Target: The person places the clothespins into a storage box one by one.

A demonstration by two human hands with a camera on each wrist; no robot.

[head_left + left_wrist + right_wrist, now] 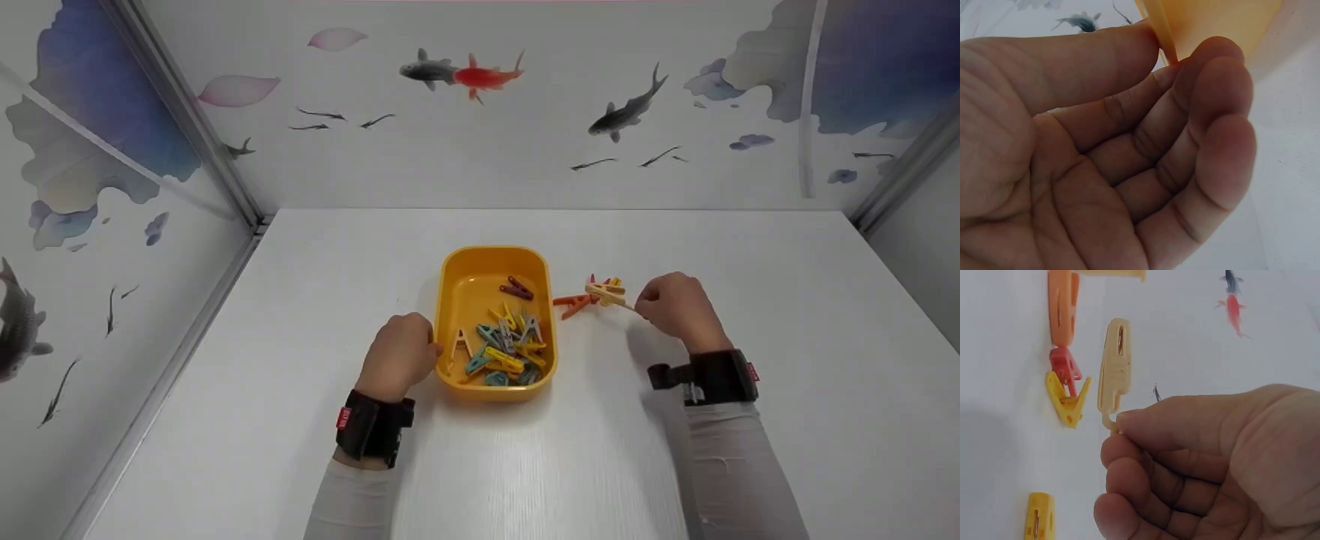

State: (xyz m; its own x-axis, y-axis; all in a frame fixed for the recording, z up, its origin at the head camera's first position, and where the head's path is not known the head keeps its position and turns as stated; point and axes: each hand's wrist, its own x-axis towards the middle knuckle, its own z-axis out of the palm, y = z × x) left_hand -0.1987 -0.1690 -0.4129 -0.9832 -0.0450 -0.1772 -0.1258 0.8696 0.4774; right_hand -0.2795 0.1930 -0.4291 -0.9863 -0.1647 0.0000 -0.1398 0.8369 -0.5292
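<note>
A yellow plastic box [495, 255] holds several clothespins [504, 352] in yellow, teal, grey, cream and dark red. Its left wall is pinched by my left hand [401, 352], thumb on one side of the rim and bent fingers on the other; in the left wrist view the hand [1129, 146] has its palm facing the camera. My right hand [679, 307] pinches a cream clothespin [1114, 365] by its narrow hooked end, between thumb and index finger. An orange clothespin [1061, 309], a red clothespin [1066, 365] and a yellow clothespin [1069, 402] lie beside it.
Everything stands on a white table [337, 262]. At the back rises a white panel [525, 165] printed with fish and petals, with another panel [90, 285] along the left side. Another yellow clothespin [1040, 517] lies near the right hand's fingertips.
</note>
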